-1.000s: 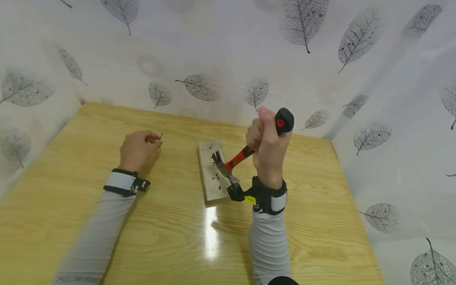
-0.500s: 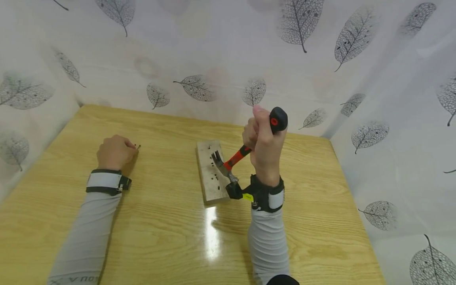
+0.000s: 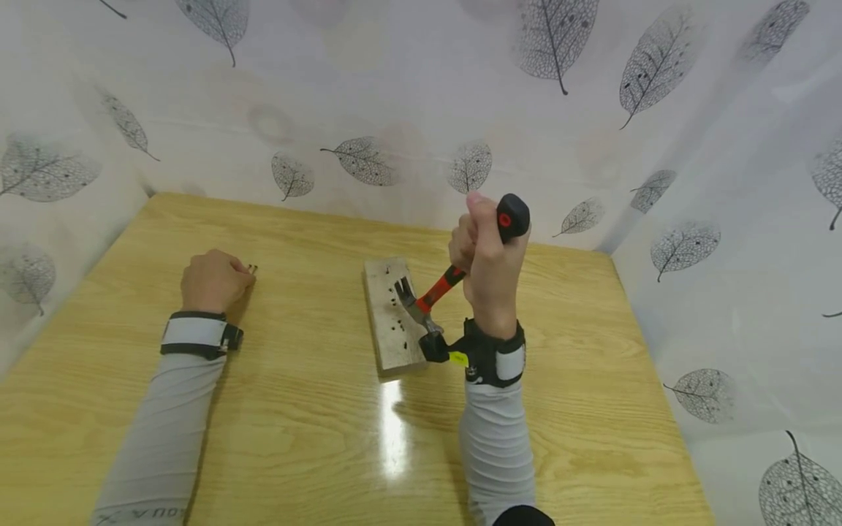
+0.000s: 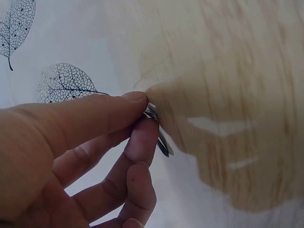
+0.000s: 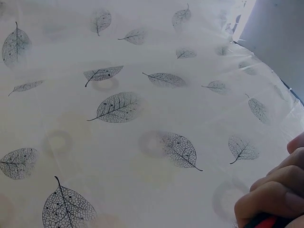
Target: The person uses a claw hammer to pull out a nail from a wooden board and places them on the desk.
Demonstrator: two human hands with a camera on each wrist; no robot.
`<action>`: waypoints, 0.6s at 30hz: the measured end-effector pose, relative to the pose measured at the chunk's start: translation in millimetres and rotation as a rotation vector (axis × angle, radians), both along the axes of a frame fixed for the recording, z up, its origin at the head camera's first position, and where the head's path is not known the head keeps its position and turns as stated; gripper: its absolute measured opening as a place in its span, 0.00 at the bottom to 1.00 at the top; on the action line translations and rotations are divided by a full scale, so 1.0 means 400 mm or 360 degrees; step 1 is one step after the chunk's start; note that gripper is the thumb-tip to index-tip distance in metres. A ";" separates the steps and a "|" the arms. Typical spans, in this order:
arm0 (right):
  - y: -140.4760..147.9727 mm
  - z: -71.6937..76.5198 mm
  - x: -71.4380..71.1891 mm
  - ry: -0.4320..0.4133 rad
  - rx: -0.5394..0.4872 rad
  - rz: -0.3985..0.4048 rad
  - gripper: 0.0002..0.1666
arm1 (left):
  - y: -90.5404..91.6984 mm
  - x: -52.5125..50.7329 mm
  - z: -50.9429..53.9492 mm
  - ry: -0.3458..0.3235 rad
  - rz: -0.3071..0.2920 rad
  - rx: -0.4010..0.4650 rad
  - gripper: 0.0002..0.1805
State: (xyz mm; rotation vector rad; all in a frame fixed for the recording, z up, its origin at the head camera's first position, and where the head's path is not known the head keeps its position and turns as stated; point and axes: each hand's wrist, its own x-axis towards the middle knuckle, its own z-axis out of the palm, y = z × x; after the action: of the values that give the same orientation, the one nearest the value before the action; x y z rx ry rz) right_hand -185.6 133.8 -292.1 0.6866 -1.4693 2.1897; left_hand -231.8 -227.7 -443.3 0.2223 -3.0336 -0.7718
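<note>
My left hand (image 3: pixel 213 281) is at the left part of the table, its thumb and index finger pinching small nails (image 3: pixel 253 269). In the left wrist view the thin metal nails (image 4: pixel 163 144) stick out past the fingertips of that hand (image 4: pixel 90 142). My right hand (image 3: pixel 492 274) grips a red and black claw hammer (image 3: pixel 434 294) by its handle, head pointing down. The hammer head overlaps the right side of a pale wooden block (image 3: pixel 388 347) dotted with dark nails or holes. Only the curled fingers of the right hand (image 5: pixel 278 190) show at the right wrist view's corner.
The wood-grain table (image 3: pixel 296 438) carries a bright light reflection in front of the block. A white sheet with a leaf print (image 3: pixel 395 73) stands behind the table and along both sides.
My left hand has moved left, farther from the block, with the nails between its fingers. The right hand and the hammer have stayed almost in place.
</note>
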 end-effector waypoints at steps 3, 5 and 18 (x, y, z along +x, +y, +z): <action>0.000 -0.007 -0.008 0.0030 0.0041 -0.0041 0.28 | 0.009 0.000 0.007 0.0069 -0.0024 -0.0038 0.16; -0.002 -0.012 -0.013 0.0048 0.0072 -0.0077 0.27 | 0.022 0.002 0.020 0.0118 -0.0048 -0.0032 0.18; -0.019 -0.049 -0.052 0.0063 0.0111 -0.0114 0.27 | 0.251 0.005 0.025 0.0157 -0.0933 0.0270 0.25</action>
State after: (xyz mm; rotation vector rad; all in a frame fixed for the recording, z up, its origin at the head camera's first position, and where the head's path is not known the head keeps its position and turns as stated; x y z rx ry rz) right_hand -206.5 126.2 -311.6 0.6853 -1.5325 2.0685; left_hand -229.8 -127.4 -433.4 -0.7141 -2.9455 -1.0203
